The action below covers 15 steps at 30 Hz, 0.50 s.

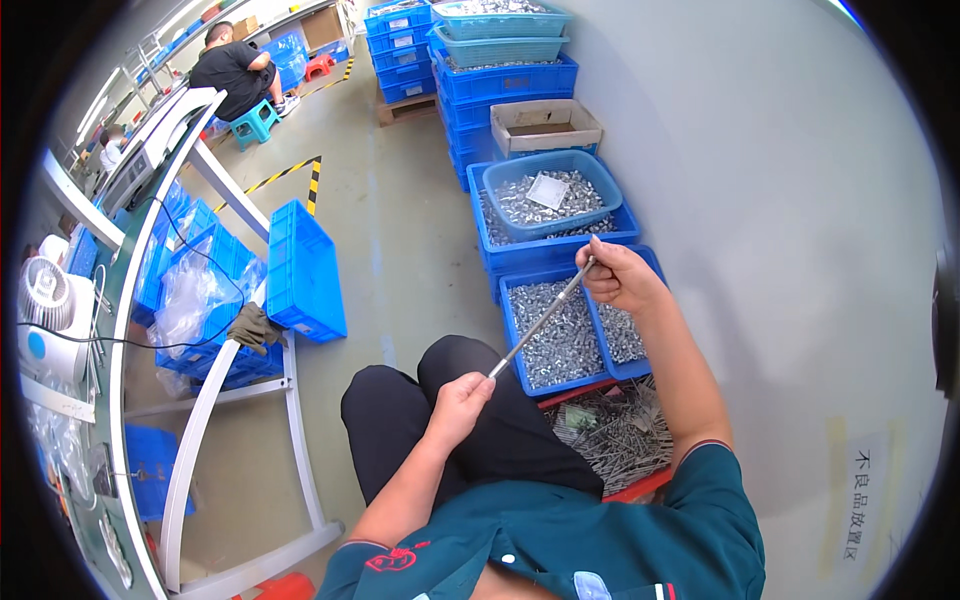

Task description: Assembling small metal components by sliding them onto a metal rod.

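Observation:
A thin metal rod (543, 319) slants up from my left to my right in front of my lap. Its near end is pinched by my left hand (462, 405), closed above my knee. Higher and farther right, the fingers of my right hand (622, 277) are closed on the other end. Under the rod's right half stands a blue bin (512, 349) full of small silvery metal parts. Below my right forearm, a red crate (640, 488) holds a heap of long, thin metal pieces like the rod.
Blue bins (500, 82) rise in stacks along the right wall, topped with turquoise baskets. At left stands a green-topped bench (125, 300) with a white fan (50, 300). A tilted blue crate (302, 270) rests beside it. Far off, a person (235, 72) sits on a stool.

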Motion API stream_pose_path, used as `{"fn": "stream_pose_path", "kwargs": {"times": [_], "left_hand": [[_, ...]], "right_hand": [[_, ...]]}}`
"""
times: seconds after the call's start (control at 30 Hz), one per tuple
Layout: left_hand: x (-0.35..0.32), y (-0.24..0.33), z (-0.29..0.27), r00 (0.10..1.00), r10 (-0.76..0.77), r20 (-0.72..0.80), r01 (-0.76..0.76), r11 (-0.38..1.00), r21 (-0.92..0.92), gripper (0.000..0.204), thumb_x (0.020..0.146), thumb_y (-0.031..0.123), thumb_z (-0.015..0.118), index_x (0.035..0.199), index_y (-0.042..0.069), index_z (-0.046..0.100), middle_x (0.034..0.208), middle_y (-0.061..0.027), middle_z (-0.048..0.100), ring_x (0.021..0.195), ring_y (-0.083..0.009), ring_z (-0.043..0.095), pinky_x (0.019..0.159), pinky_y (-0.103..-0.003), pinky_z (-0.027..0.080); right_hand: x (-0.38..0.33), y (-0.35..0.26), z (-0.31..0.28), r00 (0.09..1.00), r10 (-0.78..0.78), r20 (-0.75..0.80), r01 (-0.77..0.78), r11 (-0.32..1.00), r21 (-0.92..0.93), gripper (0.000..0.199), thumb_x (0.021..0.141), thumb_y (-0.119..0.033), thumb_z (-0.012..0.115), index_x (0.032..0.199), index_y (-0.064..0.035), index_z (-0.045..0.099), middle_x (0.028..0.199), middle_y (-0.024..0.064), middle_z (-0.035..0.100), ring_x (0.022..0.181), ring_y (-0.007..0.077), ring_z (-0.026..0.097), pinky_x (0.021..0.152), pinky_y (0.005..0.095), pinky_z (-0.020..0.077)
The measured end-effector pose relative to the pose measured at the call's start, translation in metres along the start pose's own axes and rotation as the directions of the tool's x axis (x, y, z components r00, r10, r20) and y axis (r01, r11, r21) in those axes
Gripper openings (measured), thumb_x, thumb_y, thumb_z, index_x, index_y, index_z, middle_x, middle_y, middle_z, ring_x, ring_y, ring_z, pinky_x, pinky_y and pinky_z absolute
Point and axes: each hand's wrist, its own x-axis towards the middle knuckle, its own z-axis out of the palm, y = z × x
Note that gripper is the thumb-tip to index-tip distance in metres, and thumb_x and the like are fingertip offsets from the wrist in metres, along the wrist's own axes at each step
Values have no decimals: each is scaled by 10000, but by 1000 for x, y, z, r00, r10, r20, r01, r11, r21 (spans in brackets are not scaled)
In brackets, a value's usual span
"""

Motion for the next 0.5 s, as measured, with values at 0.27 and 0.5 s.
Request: {"fn": "stream_pose_path", "kwargs": {"times": [0.27, 0.5], "left_hand": [[0, 1, -1, 999, -43, 29, 45, 998, -46, 262, 892, 200, 538, 731, -5, 552, 630, 5, 490, 613, -69, 436, 568, -240, 378], [-3, -2, -1, 1000, -19, 8, 19, 996, -83, 249, 895, 183, 532, 735, -7, 551, 630, 13, 487, 608, -59, 434, 559, -229, 370]], "right_hand": [[1, 8, -10, 998, -5, 66, -4, 991, 132, 234, 934, -195, 443, 992, 5, 548, 587, -45, 358, 453, 33, 314, 391, 173, 257], [2, 17, 7, 992, -82, 94, 56, 967, 248, 233, 924, -180, 464, 995, 16, 566, 572, -50, 354, 446, 24, 304, 383, 169, 226]]}}
